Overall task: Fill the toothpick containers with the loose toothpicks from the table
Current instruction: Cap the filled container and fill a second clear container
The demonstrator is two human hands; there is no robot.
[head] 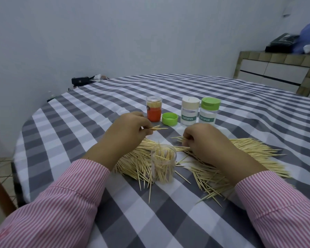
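left hand (131, 126) fingers pinch a few toothpicks (157, 129) above the counter (168, 221) | right hand (206, 140) fingers curl, pinching toothpicks from the loose pile (254, 149) | open clear jar (163, 163) upright between wrists, part-filled | orange container (154, 109), green lid (169, 119), two capped containers (198, 111) beyond | checked cloth bare toward the far edge

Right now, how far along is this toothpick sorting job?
Early to midway, I'd say. The orange container looks packed and capped. The open clear jar is only partly filled; its likely green lid lies aside. The left hand pinches a few toothpicks, and the right hand gathers more. A large loose pile remains, and two labelled containers look empty.
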